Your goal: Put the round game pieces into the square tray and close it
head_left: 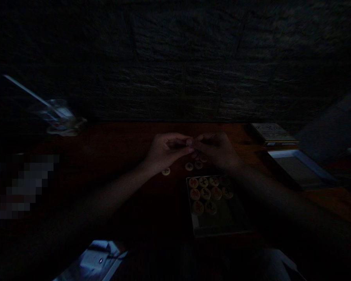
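In dim light my left hand [166, 152] and my right hand [219, 150] meet fingertip to fingertip above the wooden table. Both are closed in a pinch, and whatever lies between the fingers is too dark and small to make out. Below them are loose Chinese chess pieces: one [165, 171] beside my left wrist, another [188, 166] in the middle, and a third [198, 164] close to its right. A further piece [204, 159] is partly covered by my right hand. Nearer to me, an open shallow box [195, 224] holds several round pieces in rows, some with red characters, others dark.
A box lid or tray [312, 164] lies to the right, with a flat box [272, 132] behind it. At the far left stands a clear plastic cup [62, 115] with a straw. A pale object [95, 257] sits at the bottom edge. A stone-textured wall [175, 78] rises behind the table.
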### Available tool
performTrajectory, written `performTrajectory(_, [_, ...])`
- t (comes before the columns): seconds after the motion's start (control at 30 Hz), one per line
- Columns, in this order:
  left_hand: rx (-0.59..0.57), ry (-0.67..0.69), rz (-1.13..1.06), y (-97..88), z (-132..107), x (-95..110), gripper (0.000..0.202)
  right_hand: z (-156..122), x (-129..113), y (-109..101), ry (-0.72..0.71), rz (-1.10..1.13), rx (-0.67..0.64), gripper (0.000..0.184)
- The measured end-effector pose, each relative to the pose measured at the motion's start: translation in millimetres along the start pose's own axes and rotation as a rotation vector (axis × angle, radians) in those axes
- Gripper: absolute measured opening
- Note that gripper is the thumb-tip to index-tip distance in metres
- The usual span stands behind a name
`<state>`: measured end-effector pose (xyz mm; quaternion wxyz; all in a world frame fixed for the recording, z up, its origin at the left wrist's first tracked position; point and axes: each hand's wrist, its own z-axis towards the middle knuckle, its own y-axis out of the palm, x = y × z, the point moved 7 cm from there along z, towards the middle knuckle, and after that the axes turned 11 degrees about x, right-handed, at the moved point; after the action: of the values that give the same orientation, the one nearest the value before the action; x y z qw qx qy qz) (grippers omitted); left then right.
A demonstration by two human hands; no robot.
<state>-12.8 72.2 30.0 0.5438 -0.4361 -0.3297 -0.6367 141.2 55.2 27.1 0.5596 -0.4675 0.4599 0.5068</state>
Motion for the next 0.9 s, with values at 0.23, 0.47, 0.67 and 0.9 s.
performTrajectory(0.23, [0.095, -0.084, -0.097, -8.4, 2, -6, 0.027, -1, -8, 3, -0.1, -0.005, -0.061, 0.045])
performTrajectory(0.47, [0.11, -0.091, -0.092, -8.8, 3, -4, 0.025, -1, -9, 2, -0.156, -0.015, -0.072, 0.038])
performTrajectory(0.67, [0.047, -0.01, -0.006, -3.4, 0, 3, 0.028, -1, -7, 0, -0.087, -0.042, 0.002, 0.045])
performTrajectory(0.9, [0.017, 0.052, 0.073, 1.1, -3, 8, 0.024, -3, -5, 2, -0.041, -0.02, 0.024, 0.046])
